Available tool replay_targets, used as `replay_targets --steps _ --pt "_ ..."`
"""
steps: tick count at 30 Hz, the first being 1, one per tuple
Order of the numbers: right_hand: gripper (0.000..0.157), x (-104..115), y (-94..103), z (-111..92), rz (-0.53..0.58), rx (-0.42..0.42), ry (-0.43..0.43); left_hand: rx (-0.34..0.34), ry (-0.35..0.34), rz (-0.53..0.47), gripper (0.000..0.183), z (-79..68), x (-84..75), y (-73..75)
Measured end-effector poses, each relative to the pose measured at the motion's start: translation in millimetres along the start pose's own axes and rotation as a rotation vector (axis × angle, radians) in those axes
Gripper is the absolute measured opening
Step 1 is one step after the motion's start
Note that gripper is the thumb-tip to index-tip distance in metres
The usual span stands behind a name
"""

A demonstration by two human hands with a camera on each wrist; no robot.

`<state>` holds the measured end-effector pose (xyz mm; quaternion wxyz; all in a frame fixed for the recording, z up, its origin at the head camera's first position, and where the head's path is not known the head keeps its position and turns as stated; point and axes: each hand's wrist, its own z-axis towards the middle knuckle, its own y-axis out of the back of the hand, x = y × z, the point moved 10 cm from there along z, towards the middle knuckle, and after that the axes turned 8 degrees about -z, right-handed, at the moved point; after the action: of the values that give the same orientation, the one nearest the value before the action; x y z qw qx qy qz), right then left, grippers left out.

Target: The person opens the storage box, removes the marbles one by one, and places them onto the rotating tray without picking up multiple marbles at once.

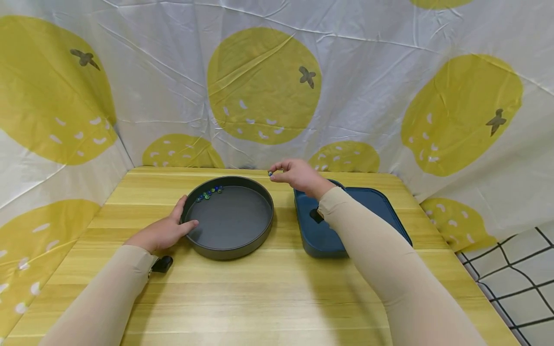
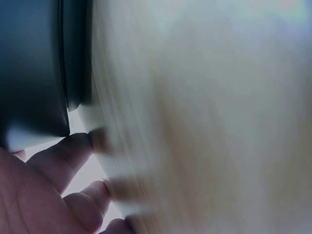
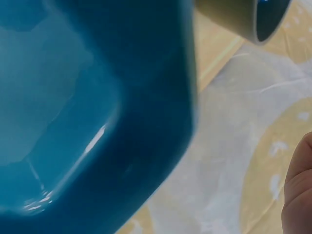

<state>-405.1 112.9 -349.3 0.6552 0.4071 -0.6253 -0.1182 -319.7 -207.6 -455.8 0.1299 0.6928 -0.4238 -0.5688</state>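
Observation:
A round dark grey pan (image 1: 233,242) stands on the table, with several blue and green glass marbles (image 1: 207,195) gathered along its back left wall. My left hand (image 1: 166,230) holds the pan at its left side, thumb over the rim and fingers outside. In the left wrist view, the fingertips (image 2: 100,190) reach the tabletop beside the pan. Above the table, between pan and blue container (image 1: 322,240), my right hand (image 1: 300,177) pinches a marble (image 1: 270,173) between thumb and finger. Only part of the right hand (image 3: 298,190) shows in the right wrist view; its marble is out of frame.
The dark blue container sits at the right under my right forearm (image 1: 372,259), which hides part of it. A white curtain (image 1: 363,105) with yellow fruit prints hangs behind the wooden table (image 1: 242,298). At the far right is a white cloth with black grid lines (image 1: 519,274).

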Motion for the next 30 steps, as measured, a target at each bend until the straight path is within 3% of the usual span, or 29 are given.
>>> replay_targets --steps 9,20,30 --pt "0.035 20 -12.4 8 0.001 -0.010 0.026 -0.004 0.000 0.004 0.101 -0.4 -0.7 0.6" --pt "0.033 35 -33.6 13 0.065 0.043 0.065 -0.009 -0.005 0.008 0.100 -0.6 -0.5 1.2" --pt "0.032 38 -42.8 17 0.047 0.054 0.073 -0.009 0.003 0.002 0.101 -0.3 -0.4 1.2"
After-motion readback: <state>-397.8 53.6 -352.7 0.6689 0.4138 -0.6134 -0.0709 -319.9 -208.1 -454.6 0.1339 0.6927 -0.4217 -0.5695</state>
